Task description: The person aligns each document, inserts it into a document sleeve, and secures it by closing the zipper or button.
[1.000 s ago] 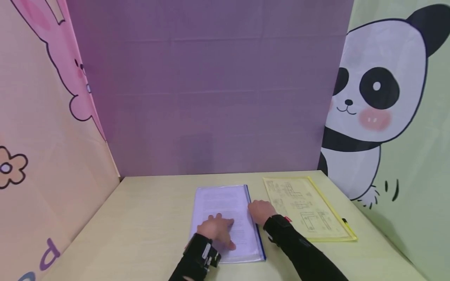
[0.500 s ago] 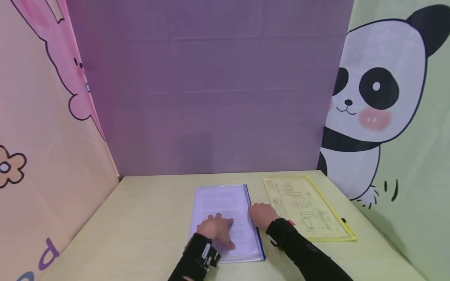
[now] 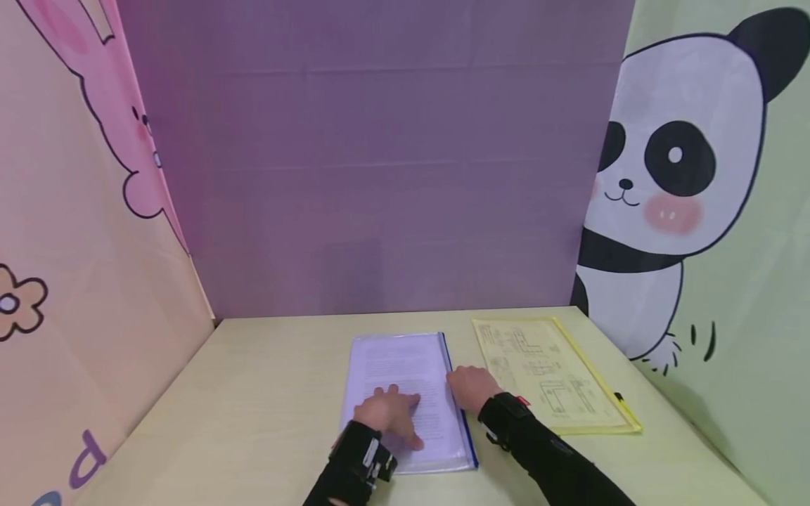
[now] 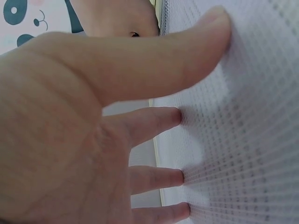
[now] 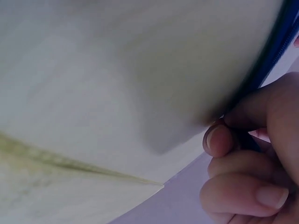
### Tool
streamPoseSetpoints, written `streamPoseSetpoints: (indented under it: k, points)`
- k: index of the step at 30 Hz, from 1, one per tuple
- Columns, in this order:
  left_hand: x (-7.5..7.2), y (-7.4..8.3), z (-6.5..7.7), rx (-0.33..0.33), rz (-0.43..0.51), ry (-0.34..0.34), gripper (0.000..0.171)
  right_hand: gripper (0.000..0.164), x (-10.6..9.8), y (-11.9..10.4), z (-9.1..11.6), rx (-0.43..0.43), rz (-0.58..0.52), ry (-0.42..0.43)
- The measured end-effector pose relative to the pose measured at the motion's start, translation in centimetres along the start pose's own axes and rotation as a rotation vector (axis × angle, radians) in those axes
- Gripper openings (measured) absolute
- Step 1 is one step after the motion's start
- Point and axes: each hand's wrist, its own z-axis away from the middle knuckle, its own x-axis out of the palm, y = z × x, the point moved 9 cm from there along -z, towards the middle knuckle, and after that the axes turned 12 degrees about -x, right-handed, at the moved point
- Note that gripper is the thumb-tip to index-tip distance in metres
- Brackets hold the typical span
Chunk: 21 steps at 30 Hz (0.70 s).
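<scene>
A mesh zipper pouch (image 3: 395, 358) with a printed sheet inside lies flat on the table, its blue zipper (image 3: 470, 443) along the right side. My left hand (image 3: 387, 411) presses on the pouch with fingers spread. In the left wrist view, the thumb (image 4: 163, 60) and fingertips touch the fine mesh surface. At the right side of the pouch, my right hand (image 3: 471, 386) pinches the blue zipper edge between thumb and forefinger. The right wrist view shows the blue zipper (image 5: 268, 60) running up from the pinched fingers; any pull tab is hidden by them.
A yellow-edged pouch (image 3: 538, 372) with line drawings inside lies to the right, with a small black tab (image 3: 620, 397) on its right edge. The pale table (image 3: 266, 393) meets a purple backdrop (image 3: 380, 176). Printed panels stand at left and right.
My right hand has shifted very slightly down the pouch's right edge, and its wrist has moved a little to the right. The left hand and both pouches have stayed in place.
</scene>
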Motion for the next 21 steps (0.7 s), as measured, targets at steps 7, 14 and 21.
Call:
streamPoseSetpoints:
  k: [7, 14, 21]
  points:
    - [0.02, -0.03, -0.18, 0.000, 0.005, -0.002, 0.082, 0.015, 0.58, 0.15, -0.19, -0.005, 0.019, 0.002]
    - [0.05, -0.09, -0.29, 0.006, 0.001, -0.002, 0.082, 0.013, 0.68, 0.36, -0.18, -0.015, -0.003, 0.001]
    - [0.31, -0.12, -0.44, -0.004, 0.001, -0.010, 0.082, 0.011, 0.66, 0.49, -0.08, 0.004, -0.048, -0.043]
